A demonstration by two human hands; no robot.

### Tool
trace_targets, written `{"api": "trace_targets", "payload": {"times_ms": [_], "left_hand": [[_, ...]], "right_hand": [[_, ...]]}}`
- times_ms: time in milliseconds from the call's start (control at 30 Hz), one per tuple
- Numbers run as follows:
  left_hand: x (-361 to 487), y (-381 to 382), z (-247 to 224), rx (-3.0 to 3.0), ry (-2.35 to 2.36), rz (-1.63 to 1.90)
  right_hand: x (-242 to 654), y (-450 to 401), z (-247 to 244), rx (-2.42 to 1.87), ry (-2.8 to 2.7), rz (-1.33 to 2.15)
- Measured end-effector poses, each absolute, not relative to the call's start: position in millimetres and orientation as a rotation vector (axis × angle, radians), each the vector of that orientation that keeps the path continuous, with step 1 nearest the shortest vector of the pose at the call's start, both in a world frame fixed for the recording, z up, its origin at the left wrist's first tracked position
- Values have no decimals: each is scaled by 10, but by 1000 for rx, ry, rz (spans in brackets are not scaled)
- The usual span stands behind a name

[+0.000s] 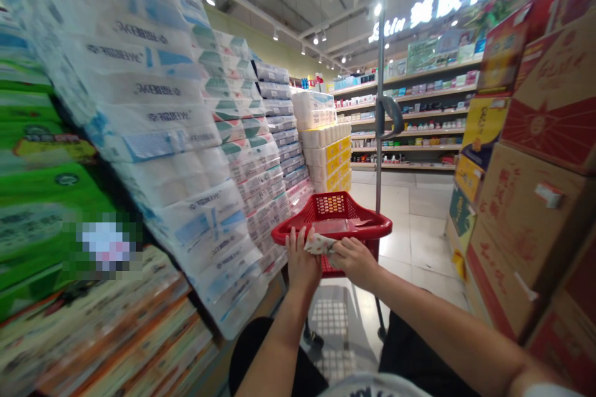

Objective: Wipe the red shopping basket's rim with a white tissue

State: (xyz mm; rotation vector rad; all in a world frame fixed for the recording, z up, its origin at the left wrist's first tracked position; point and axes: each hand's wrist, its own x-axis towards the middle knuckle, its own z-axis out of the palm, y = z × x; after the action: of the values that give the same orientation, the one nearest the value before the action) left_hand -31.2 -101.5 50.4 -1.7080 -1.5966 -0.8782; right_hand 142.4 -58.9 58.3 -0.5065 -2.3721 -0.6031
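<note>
A red shopping cart [333, 204] with a perforated basket stands right in front of me. My left hand [302, 263] is closed over the left part of its near rim, fingers laid across the top. Just beside those fingers is a small pale piece of patterned cloth or pouch [321, 243], touching the left hand. My right hand [356, 263] pinches the right end of this patterned piece close to the rim. What the curled right fingers cover is hidden. Inside the basket lies a flat, clear-looking packet or lid [338, 226], hard to make out.
Tall stacks of wrapped tissue packs [181, 136] line the left side. Cardboard cartons [531, 223] are piled on the right. A metal pole [380, 74] rises beside the cart. Tiled floor [414, 223] leads to shelves of small goods [419, 99].
</note>
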Motion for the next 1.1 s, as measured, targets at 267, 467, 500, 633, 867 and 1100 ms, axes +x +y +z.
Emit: {"api": "trace_targets", "payload": {"times_ms": [267,467,500,633,867,1100], "left_hand": [[-311,-1019,449,-1676,-1584,-889],[-298,-1054,457,-1675,-1622,-894],[-297,-1058,459,-1674,-1621,-898],[-292,-1052,466,-1677,-1635,-914],[-284,-1047,490,-1676,-1663,-900],[-292,-1062,481,-1668,-1668,-906]], "right_hand": [[1430,-659,638,-480,-2297,-569],[1418,-701,685,-495,-2313,-547],[1417,-701,687,-498,-2304,-540],[1411,-678,708,-539,-2305,-484],[1391,-663,759,-561,-2343,-437],[1396,-652,757,-551,-2306,-409]]}}
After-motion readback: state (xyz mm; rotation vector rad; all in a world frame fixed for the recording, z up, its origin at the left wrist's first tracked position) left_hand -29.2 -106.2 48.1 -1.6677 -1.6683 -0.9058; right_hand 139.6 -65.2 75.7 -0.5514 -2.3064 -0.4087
